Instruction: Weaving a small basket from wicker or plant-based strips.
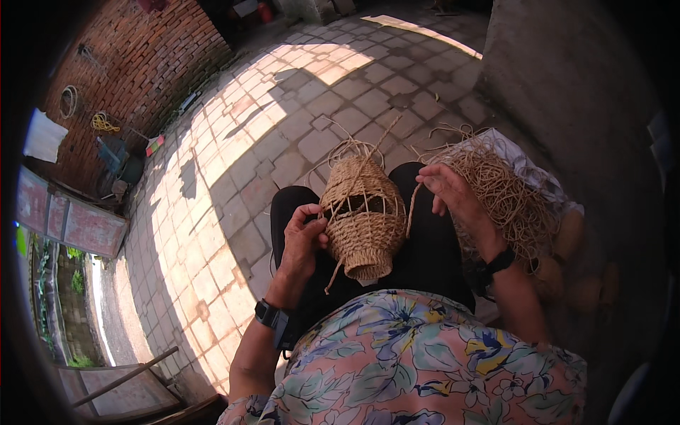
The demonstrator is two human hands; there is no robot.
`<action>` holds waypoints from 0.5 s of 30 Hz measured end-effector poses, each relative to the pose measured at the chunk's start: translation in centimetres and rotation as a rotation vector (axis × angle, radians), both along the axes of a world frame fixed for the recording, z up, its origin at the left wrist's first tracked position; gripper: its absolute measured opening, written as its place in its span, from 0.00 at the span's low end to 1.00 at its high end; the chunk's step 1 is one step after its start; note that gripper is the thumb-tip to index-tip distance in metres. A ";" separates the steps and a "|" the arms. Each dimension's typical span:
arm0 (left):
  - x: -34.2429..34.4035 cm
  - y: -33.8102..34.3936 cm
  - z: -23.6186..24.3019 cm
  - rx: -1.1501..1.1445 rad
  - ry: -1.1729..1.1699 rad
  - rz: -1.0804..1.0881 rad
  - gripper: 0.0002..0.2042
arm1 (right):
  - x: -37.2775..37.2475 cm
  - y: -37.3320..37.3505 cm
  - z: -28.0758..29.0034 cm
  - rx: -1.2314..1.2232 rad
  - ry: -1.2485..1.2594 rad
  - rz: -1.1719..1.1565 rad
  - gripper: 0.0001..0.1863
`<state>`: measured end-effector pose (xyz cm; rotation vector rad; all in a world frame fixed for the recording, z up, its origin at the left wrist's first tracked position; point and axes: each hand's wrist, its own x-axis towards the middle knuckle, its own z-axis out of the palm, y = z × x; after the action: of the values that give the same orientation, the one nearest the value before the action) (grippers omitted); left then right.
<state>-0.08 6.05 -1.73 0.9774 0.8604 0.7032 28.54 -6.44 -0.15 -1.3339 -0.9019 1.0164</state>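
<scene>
A woven basket of tan cord [364, 237], with an open band of upright strands around its middle and loose strands at its far end, lies on my dark-trousered lap. My left hand [307, 234] grips the basket's left side, a short strand dangling below it. Raised at the basket's right, my right hand [444, 190] has its thumb and finger closed on a tan cord [413, 209] that hangs down along the basket. Just beyond that hand, a big tangled heap of similar cord [510, 202] rests on white sacking [528, 156].
Paving [198, 269] stretches around me, partly sunlit. A brick wall [134, 49] with hanging coils [69, 101] stands at the left, above pale panels [88, 219]. A grey wall [567, 78] rises on the right. A long pole [120, 379] lies at the lower left.
</scene>
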 end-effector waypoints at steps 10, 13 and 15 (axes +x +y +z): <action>-0.5 -0.8 -0.1 0.007 0.016 0.022 0.08 | -6.3 3.9 0.6 0.096 -0.876 -0.032 0.09; -0.4 -0.7 0.0 -0.011 0.037 0.060 0.08 | -5.6 2.5 1.0 0.184 -0.892 -0.055 0.10; -0.9 -0.4 -0.4 -0.009 0.020 0.061 0.09 | -5.5 0.8 0.6 0.152 -0.853 -0.060 0.09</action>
<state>-0.96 5.67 -2.10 0.9541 0.9131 0.7420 23.06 -5.61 0.49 -1.6680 -1.5160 0.2844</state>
